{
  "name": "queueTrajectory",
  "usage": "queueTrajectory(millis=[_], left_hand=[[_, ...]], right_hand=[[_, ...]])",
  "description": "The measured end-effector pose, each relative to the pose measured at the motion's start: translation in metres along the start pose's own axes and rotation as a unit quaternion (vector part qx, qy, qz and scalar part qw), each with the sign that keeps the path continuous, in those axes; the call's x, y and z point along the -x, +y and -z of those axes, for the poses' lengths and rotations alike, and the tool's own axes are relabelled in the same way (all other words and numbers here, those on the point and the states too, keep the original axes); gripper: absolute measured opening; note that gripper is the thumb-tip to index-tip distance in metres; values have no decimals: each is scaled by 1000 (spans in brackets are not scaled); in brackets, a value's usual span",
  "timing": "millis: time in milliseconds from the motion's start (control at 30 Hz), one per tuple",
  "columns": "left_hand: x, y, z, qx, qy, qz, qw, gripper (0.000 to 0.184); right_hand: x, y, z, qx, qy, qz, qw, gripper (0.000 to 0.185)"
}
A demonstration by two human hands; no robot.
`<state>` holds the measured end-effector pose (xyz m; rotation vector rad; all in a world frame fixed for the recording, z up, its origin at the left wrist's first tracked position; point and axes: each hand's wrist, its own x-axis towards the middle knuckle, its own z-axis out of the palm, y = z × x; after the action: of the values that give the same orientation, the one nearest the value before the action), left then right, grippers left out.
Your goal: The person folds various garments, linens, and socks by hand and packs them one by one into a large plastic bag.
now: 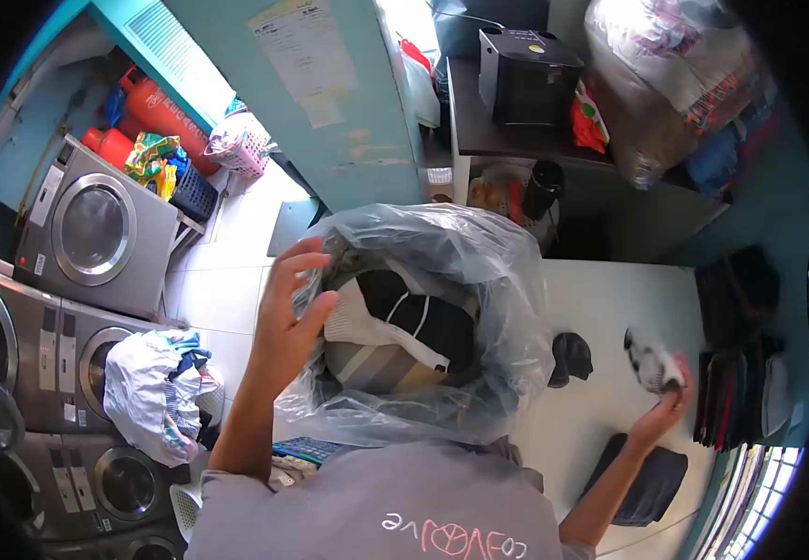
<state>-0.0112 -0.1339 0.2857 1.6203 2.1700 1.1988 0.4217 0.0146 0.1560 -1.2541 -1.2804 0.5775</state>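
Note:
A large clear plastic bag (498, 243) stands open in front of me, with folded clothes inside. On top in it lie a black garment with white lines (432, 322) and a whitish ribbed piece (353, 317). My left hand (294, 303) is at the bag's left rim, fingers spread and curved, gripping nothing. Off to the right, my right hand (670, 397) holds a small black-and-white piece of clothing (650, 362) above the white table (600, 294); it is blurred, possibly a sock. A small dark bundle of cloth (570, 359) and a folded dark garment (640, 478) lie on the table.
Several front-loading machines (94, 229) line the left side. A heap of laundry (157, 392) is piled before them. Folded dark clothes (740, 392) are stacked at the table's right edge. A dark shelf (526, 145) bears a black box (527, 79) and a big filled bag (666, 75).

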Motion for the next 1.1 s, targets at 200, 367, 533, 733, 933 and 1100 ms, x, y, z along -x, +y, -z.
queueTrajectory(millis=[200,367,533,733,933,1100], left_hand=[[0,30,-41,580,-297,146,744,48],[4,41,-49,760,-226,162,588,55],[-7,31,-30,590,-327,314,667,44],[-12,34,-41,513,-508,302,623,52],[-8,6,-46,309,-177,111,928,51],[1,14,-50,17,-77,-157,984,41]], right_hand=[[5,-172,-66,-128,-299,347,880,14],[34,-204,-125,-84,-540,477,689,19],[27,-166,-143,-339,-548,114,756,34],[19,-187,-200,-368,-522,-123,759,40],[10,-165,-204,-416,-384,-293,771,28],[14,-172,-199,-445,-330,-298,777,25]])
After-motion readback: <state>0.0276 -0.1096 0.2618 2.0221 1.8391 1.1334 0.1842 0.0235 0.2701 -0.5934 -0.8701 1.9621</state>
